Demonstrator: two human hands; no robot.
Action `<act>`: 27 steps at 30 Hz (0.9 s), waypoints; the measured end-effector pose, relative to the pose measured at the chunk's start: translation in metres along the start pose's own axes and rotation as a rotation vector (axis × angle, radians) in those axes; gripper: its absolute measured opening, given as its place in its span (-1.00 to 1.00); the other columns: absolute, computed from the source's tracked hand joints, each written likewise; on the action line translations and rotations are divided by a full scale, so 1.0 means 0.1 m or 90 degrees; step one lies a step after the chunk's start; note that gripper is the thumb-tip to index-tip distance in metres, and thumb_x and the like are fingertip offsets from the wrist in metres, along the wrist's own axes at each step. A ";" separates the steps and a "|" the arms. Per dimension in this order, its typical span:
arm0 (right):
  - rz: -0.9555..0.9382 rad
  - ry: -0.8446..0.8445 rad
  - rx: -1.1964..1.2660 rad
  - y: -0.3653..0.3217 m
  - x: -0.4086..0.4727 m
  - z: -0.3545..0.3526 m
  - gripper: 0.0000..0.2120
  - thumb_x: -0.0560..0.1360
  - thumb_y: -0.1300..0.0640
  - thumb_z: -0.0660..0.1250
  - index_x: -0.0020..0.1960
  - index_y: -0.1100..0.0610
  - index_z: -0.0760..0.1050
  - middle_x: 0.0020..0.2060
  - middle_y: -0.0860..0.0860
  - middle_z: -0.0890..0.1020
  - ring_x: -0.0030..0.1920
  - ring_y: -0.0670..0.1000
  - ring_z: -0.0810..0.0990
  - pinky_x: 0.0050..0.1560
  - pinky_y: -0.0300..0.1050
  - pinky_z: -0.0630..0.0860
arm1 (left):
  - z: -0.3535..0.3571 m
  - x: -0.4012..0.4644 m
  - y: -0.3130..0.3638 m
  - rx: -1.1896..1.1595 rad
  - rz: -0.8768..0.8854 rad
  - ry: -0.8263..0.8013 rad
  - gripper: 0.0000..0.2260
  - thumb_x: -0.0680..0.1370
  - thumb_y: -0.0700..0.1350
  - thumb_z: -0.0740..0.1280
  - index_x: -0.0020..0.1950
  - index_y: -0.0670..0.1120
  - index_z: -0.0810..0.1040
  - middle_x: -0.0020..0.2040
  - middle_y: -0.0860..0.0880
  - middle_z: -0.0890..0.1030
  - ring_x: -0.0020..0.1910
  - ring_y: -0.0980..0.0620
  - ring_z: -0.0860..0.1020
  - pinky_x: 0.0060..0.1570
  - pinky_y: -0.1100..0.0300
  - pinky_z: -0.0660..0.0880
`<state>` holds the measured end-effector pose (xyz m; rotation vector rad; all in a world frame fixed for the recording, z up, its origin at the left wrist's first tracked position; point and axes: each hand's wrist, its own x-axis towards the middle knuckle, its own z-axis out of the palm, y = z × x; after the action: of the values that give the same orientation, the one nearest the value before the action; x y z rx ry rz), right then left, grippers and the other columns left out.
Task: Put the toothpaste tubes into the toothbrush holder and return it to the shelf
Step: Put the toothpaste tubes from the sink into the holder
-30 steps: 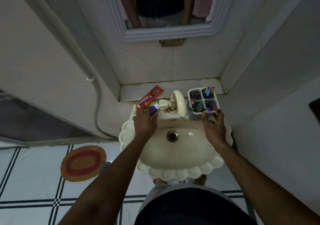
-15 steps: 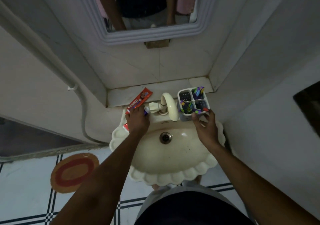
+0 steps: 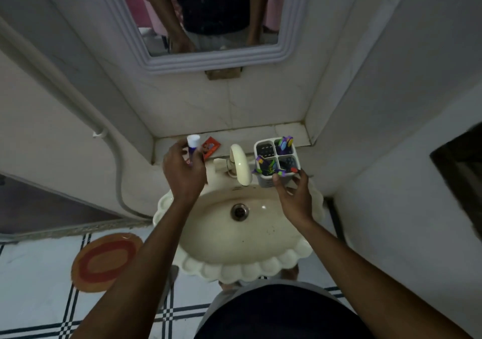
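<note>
Left hand [image 3: 184, 174] has lifted the purple tube [image 3: 192, 149] off the sink, right hand [image 3: 293, 195] grips holder [image 3: 276, 160] w/ fingers closed — drop-in's next.

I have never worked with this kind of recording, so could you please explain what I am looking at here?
There is no machine: a person wears a camera on the head, looking down at their own bare hands over a cream sink. The left hand holds up a purple toothpaste tube with a white cap. The right hand grips a white four-compartment toothbrush holder beside the tap. A red toothpaste tube lies on the shelf behind. The mirror above reflects the person.
</note>
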<state>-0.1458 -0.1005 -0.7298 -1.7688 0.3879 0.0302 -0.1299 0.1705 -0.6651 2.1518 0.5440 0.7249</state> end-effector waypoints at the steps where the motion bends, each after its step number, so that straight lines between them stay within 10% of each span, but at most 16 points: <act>1: -0.002 0.000 0.000 0.00 0.00 -0.01 -0.27 0.55 -0.19 0.57 0.59 0.00 0.37 0.34 -0.08 0.65 0.32 0.06 0.70 0.33 0.02 0.65 | -0.05 0.03 0.16 -0.038 0.003 0.013 -0.76 0.63 0.00 0.43 0.26 -0.04 0.66 0.12 0.07 0.70 0.10 0.03 0.65 0.12 0.04 0.56; 10: -0.005 -0.038 -0.003 -0.02 0.05 -0.12 -0.28 0.55 -0.18 0.57 0.58 0.02 0.37 0.32 -0.09 0.62 0.31 0.06 0.69 0.28 -0.02 0.65 | 0.13 0.15 1.29 -0.247 0.040 -0.100 -0.73 0.65 -0.03 0.46 0.33 -0.07 0.62 0.21 0.03 0.71 0.15 0.15 0.68 0.00 0.36 0.56; 16: -0.026 -0.060 0.019 -0.05 0.11 -0.22 -0.28 0.56 -0.13 0.57 0.60 0.06 0.38 0.33 -0.10 0.60 0.31 -0.08 0.62 0.31 -0.04 0.66 | 0.52 0.14 1.56 -0.256 0.068 -0.215 -0.69 0.69 0.03 0.39 0.41 -0.01 0.56 0.31 0.03 0.66 0.23 0.09 0.67 0.21 0.06 0.65; 19: -0.032 -0.075 0.013 -0.08 0.12 -0.23 -0.29 0.57 -0.15 0.56 0.59 0.05 0.38 0.32 -0.13 0.59 0.28 -0.10 0.61 0.26 -0.15 0.64 | 0.64 0.18 1.62 -0.267 -0.019 -0.304 -0.74 0.76 0.05 0.27 0.41 0.00 0.49 0.25 -0.06 0.62 0.07 -0.04 0.70 -0.02 0.02 0.71; 24: -0.028 -0.080 0.012 -0.10 0.13 -0.27 -0.32 0.57 -0.17 0.56 0.57 0.01 0.40 0.25 -0.20 0.60 0.20 -0.20 0.63 0.15 -0.32 0.60 | 0.77 0.39 1.59 -0.034 -0.117 -0.489 -0.62 0.75 0.10 0.26 0.40 -0.17 0.55 0.17 -0.23 0.71 -0.19 -0.01 0.67 -0.28 0.15 0.60; 27: -0.018 -0.085 0.016 -0.10 0.14 -0.30 -0.32 0.56 -0.19 0.56 0.56 -0.01 0.40 0.20 -0.26 0.59 0.16 -0.23 0.64 0.05 -0.44 0.55 | 0.83 0.53 1.53 0.147 -0.030 -0.601 -0.61 0.67 0.15 0.39 0.23 -0.16 0.68 0.07 -0.20 0.77 -0.08 -0.16 0.75 0.01 0.02 0.71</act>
<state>-0.1354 -0.1312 -0.7165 -1.7369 0.2648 0.1219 -0.0145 0.0646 -0.5720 2.3700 0.1608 -0.4245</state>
